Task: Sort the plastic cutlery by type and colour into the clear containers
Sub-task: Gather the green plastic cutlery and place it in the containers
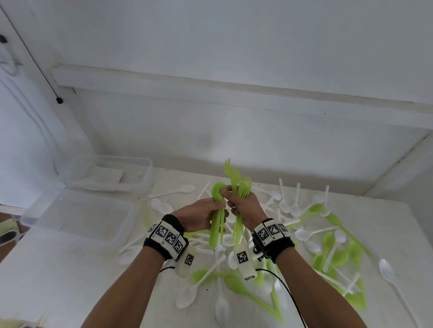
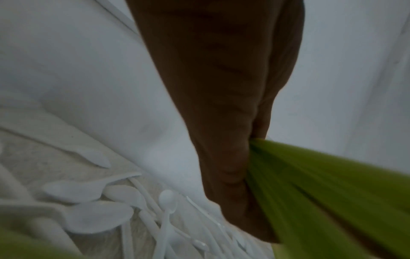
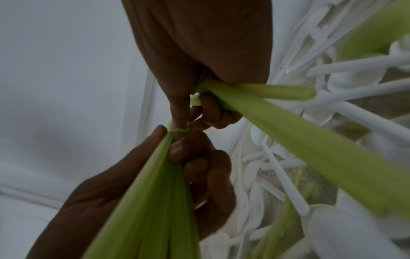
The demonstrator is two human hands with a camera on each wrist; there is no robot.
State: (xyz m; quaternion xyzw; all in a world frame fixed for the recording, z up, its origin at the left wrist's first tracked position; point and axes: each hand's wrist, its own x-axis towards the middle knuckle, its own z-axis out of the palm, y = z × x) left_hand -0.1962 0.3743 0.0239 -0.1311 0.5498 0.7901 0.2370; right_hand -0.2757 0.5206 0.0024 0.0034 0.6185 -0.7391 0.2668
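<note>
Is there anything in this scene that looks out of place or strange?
Nothing looks damaged. The white spoons and green spoons lie mixed in a loose heap on the table, unsorted. Both clear containers hold no cutlery. The left hand grips green spoons, the right hand green forks.

The table point(image 1: 54, 268) surface to the left of the left hand point(image 1: 197, 216) is bare and gives open passage toward the two clear containers point(image 1: 82, 217) at the left rear. Loose white spoons point(image 1: 392, 276) and green spoons point(image 1: 341, 258) cover the centre and right of the table, blocking flat access there. Both hands stand raised above this pile, touching each other. A wall and ledge close off the rear.
</note>
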